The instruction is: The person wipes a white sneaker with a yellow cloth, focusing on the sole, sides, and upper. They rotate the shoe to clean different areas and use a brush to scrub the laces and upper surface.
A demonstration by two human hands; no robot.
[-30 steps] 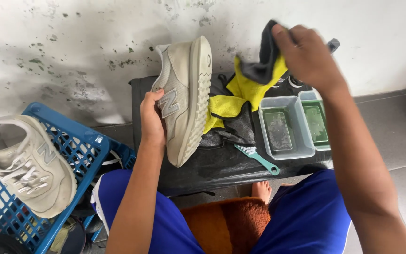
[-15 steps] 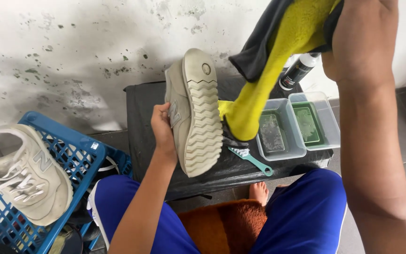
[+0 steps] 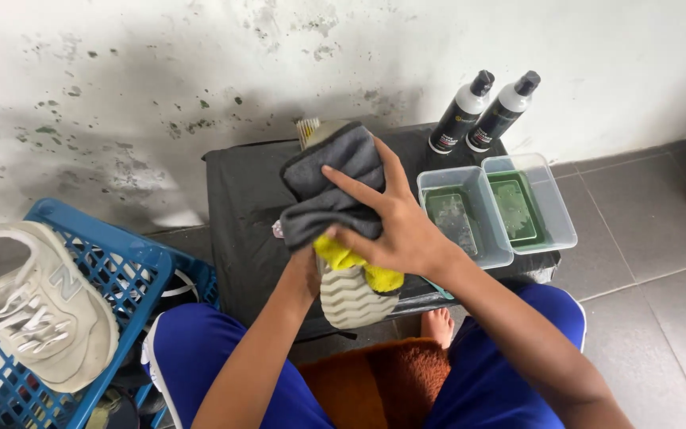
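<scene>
My right hand (image 3: 391, 226) presses a grey and yellow cloth (image 3: 333, 191) over a beige sneaker (image 3: 351, 298), whose ribbed sole shows below the cloth. My left hand (image 3: 305, 270) holds that sneaker from underneath and is mostly hidden behind the cloth. All of this is above a low black table (image 3: 240, 206) in front of my knees.
A second beige sneaker (image 3: 33, 302) lies in a blue plastic crate (image 3: 132, 266) at the left. Two clear tubs (image 3: 458, 214) with green liquid and two black-capped bottles (image 3: 482, 111) stand on the table's right side. A stained white wall is behind; grey floor tiles lie to the right.
My right hand brought the cloth down from high up and wrapped it over the sneaker. The sneaker dropped lower, closer to my lap, and the view shifted to show the bottles.
</scene>
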